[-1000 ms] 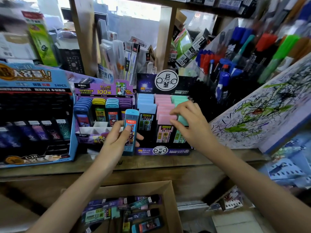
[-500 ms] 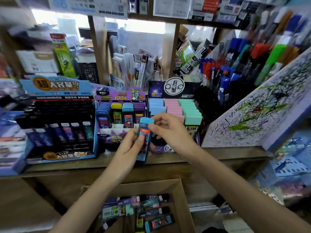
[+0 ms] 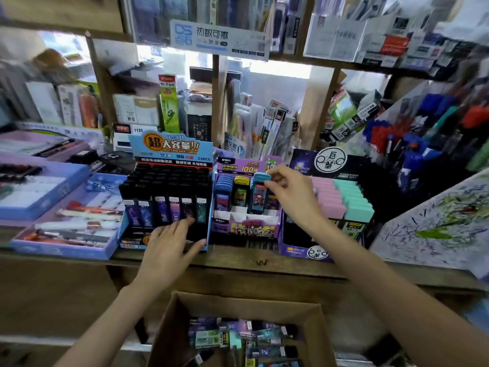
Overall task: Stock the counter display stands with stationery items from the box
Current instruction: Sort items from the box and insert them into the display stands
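My right hand (image 3: 289, 193) pinches the top of a blue-capped lead case (image 3: 258, 193) that stands in the third column of the purple display stand (image 3: 247, 229). My left hand (image 3: 169, 242) rests with straight fingers on the front of the black-and-blue display stand (image 3: 169, 165) to the left, holding nothing. A cardboard box (image 3: 238, 303) sits below the counter with several loose lead cases (image 3: 246, 337) inside. To the right stands a dark stand (image 3: 328, 165) with pink and mint cases.
Blue and purple trays of pens (image 3: 68, 223) lie at the left of the wooden counter (image 3: 264, 263). A scribbled test board (image 3: 434, 221) leans at the right. Pen racks (image 3: 423, 139) and packed shelves (image 3: 254, 128) rise behind the stands.
The blue-capped case passed from my left hand to my right, which now sets it into the purple stand. My left hand moved onto the black stand. The view shifted left and up.
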Motion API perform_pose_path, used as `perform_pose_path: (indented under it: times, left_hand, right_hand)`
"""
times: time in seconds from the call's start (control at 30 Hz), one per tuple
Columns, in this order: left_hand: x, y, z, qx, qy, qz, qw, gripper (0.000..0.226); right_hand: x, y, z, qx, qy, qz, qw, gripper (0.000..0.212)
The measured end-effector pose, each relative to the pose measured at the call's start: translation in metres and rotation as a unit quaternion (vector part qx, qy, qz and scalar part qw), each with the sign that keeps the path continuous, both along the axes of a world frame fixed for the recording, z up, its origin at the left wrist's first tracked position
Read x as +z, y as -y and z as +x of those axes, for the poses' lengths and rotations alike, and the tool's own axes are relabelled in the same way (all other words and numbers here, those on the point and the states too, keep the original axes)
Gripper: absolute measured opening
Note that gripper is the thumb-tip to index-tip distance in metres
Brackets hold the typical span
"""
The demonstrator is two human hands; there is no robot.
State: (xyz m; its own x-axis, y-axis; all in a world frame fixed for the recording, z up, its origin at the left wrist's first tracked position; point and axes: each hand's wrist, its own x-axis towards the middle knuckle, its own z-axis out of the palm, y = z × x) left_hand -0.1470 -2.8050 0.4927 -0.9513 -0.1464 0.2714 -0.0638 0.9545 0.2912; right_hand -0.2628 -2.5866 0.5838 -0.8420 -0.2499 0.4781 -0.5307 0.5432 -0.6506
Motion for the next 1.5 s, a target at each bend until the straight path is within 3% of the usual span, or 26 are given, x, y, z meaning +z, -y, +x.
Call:
perform_pose_path:
  times: [0.2, 0.33, 0.47, 0.6, 0.8, 0.87, 1.0, 1.13, 1.23, 1.5]
  left_hand:
    - [-0.003, -0.003, 0.002, -0.015, -0.066, -0.043, 0.997, 0.062]
    - [-0.004, -0.001, 0.002, -0.023, -0.057, -0.046, 0.997, 0.066]
    - [-0.004, 0.001, 0.001, -0.024, -0.047, -0.042, 0.998, 0.071]
    - [-0.001, -0.003, 0.005, -0.020, -0.051, -0.022, 0.998, 0.047]
    - [-0.008, -0.033, 0.039, -0.079, -0.132, 0.060, 0.986, 0.033]
    - [-0.034, -0.049, 0.057, -0.098, -0.095, 0.099, 0.986, 0.033]
    - [-0.110, -0.073, 0.082, -0.116, 0.062, 0.115, 0.985, 0.038]
    - [-0.167, -0.079, 0.087, -0.093, 0.139, 0.171, 0.971, 0.040]
    - [-0.198, -0.077, 0.079, -0.060, 0.172, 0.173, 0.968, 0.043]
    - [-0.242, -0.061, 0.036, 0.000, 0.265, 0.079, 0.961, 0.067]
  right_hand:
    - [-0.003, 0.006, -0.010, -0.002, 0.008, 0.000, 1.000, 0.013]
    - [-0.004, 0.008, -0.015, -0.014, 0.017, 0.031, 0.999, 0.014]
    - [-0.018, 0.008, -0.016, -0.022, 0.081, 0.074, 0.994, 0.018]
    - [-0.023, 0.007, -0.012, -0.033, 0.131, -0.004, 0.991, 0.031]
    - [-0.039, -0.020, 0.032, 0.019, -0.010, 0.147, 0.989, 0.017]
    - [-0.059, -0.035, 0.058, 0.079, -0.012, 0.171, 0.982, 0.016]
    - [-0.127, -0.062, 0.099, 0.178, 0.129, 0.220, 0.951, 0.025]
    - [-0.215, -0.083, 0.118, 0.156, 0.202, 0.317, 0.914, 0.026]
    - [-0.265, -0.094, 0.120, 0.111, 0.249, 0.329, 0.904, 0.035]
    - [-0.314, -0.091, 0.087, 0.045, 0.270, 0.362, 0.891, 0.056]
